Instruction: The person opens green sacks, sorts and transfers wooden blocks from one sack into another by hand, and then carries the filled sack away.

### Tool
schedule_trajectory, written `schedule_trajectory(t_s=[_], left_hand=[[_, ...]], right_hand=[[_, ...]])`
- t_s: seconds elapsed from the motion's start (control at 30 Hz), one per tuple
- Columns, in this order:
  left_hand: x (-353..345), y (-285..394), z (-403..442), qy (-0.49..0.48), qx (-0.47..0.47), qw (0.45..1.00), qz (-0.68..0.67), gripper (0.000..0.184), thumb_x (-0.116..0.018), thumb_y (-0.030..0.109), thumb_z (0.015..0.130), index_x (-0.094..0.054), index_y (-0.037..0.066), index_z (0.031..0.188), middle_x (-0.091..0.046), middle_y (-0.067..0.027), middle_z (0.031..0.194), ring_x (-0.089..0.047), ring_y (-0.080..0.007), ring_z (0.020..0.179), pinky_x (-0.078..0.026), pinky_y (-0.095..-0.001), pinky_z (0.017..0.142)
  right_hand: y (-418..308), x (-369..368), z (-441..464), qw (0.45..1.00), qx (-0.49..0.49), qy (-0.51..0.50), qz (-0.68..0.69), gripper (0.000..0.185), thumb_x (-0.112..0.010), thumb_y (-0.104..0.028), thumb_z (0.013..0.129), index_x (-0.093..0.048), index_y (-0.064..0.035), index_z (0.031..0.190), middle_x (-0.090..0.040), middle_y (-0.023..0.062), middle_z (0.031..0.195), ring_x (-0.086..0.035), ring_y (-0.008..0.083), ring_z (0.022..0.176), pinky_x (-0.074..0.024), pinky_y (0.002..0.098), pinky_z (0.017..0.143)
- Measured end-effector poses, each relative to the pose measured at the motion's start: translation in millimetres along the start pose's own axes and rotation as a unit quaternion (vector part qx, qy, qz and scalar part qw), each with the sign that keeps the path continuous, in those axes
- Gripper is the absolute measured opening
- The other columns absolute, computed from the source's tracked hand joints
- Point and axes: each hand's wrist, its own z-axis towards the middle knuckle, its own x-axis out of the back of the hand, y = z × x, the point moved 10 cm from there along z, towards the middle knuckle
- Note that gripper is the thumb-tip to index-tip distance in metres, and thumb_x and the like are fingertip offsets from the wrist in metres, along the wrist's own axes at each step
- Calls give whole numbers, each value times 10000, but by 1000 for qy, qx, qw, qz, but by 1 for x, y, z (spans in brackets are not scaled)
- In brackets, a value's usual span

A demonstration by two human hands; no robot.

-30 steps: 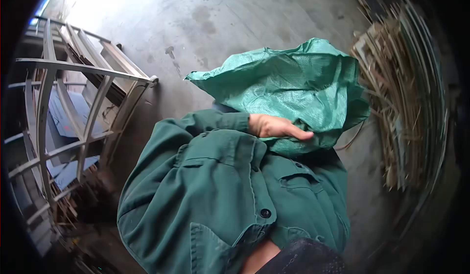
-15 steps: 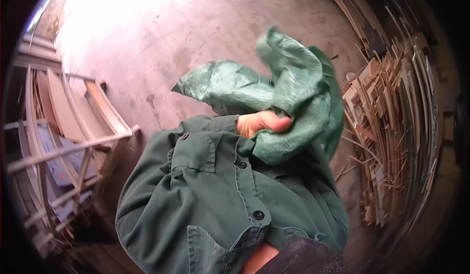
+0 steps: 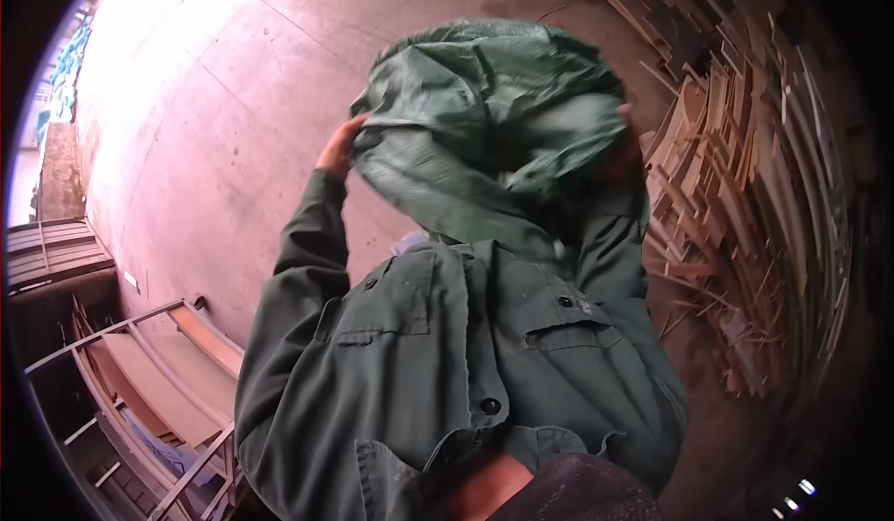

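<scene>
Your crumpled green woven-plastic sack (image 3: 447,74) is at twelve o'clock, raised above the floor and bunched in broad folds between your two hands, its lower folds reaching close to your chest. Your left hand (image 3: 338,148), at half past ten, pinches the sack's near-left edge with its fingertips. Your right hand (image 3: 630,151), at two o'clock, lies at the opposite edge with the thumb tip showing; shadow and blur hide the rest, so you cannot tell how firmly it grips. The hands are well apart, with the sack spanning the gap. Your dark green buttoned cotton work shirt (image 3: 410,372) fills six o'clock, its sleeves reaching forward to both hands. Around you spreads a smooth concrete floor (image 3: 251,139), washed out by glare toward eleven. At three o'clock lies a tall, untidy heap of thin brown wooden strips (image 3: 736,232). At eight, a pale metal-framed rack (image 3: 140,321) holds flat tan boards (image 3: 168,377). At nine stands a low grey slatted metal structure (image 3: 56,253).
</scene>
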Motion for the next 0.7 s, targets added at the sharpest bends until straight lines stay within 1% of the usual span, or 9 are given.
schedule_trajectory(t_s=[0.03,0.2,0.33,0.43,0.53,0.57,0.63,0.67,0.7], left_hand=[[50,-32,23,27,161,986,-21,325,-545,225,901,-619,-22,1099,-665,-54,1009,-633,-172,919,-503,-289,824],[178,-11,97,142,167,958,182,342,-638,149,817,-603,-25,1109,-652,-98,1003,-618,-214,921,-482,-312,840],[90,173,131,330,-277,742,514,398,-689,136,789,-575,46,1159,-605,-100,1081,-540,-223,1062,-415,-350,922],[-54,224,246,116,-354,807,459,350,-692,72,758,-593,56,1094,-617,-121,1052,-581,-268,994,-441,-353,879],[-165,156,300,-68,-392,744,538,282,-639,209,836,-596,82,1084,-619,-131,1041,-577,-328,973,-454,-395,847],[-169,129,330,-112,-384,711,578,311,-613,270,862,-587,98,1120,-615,-129,1078,-572,-326,994,-444,-397,868],[-78,40,404,-215,-16,699,681,436,-553,377,887,-522,129,1245,-575,-131,1192,-547,-293,1070,-402,-399,932],[-32,19,423,-249,103,653,708,485,-535,412,896,-492,140,1296,-558,-129,1238,-539,-277,1100,-389,-398,954],[-10,30,440,-257,88,628,729,510,-538,410,898,-466,141,1326,-546,-123,1266,-537,-260,1112,-393,-392,956]], right_hand=[[-43,-13,21,998,61,3,1,362,-469,-343,943,-632,-25,1001,-656,146,986,-611,288,965,-465,443,901],[-173,82,225,991,136,6,2,373,-422,-324,964,-619,-14,1030,-637,162,1054,-585,324,1014,-422,486,951],[-152,73,364,992,124,38,2,359,-429,-336,967,-626,-38,1000,-648,139,1027,-597,305,981,-444,472,921],[-164,48,487,988,133,78,-20,312,-462,-312,958,-632,-50,971,-657,116,997,-606,288,951,-458,452,901],[-174,44,514,985,146,86,-19,272,-508,-278,942,-635,-40,980,-659,116,1007,-603,282,963,-450,445,913],[-208,36,522,964,202,167,-53,255,-530,-270,931,-640,-43,967,-660,112,1001,-606,274,958,-453,442,909],[-298,11,526,975,216,-55,-8,306,-496,-289,932,-622,-21,1008,-642,146,1048,-588,292,1012,-431,470,950],[-341,16,493,900,350,251,-64,374,-468,-311,935,-585,1,1105,-599,185,1152,-549,326,1100,-397,490,998],[-378,24,489,929,304,159,-138,414,-458,-353,945,-585,12,1095,-596,190,1160,-554,339,1100,-409,519,986]])
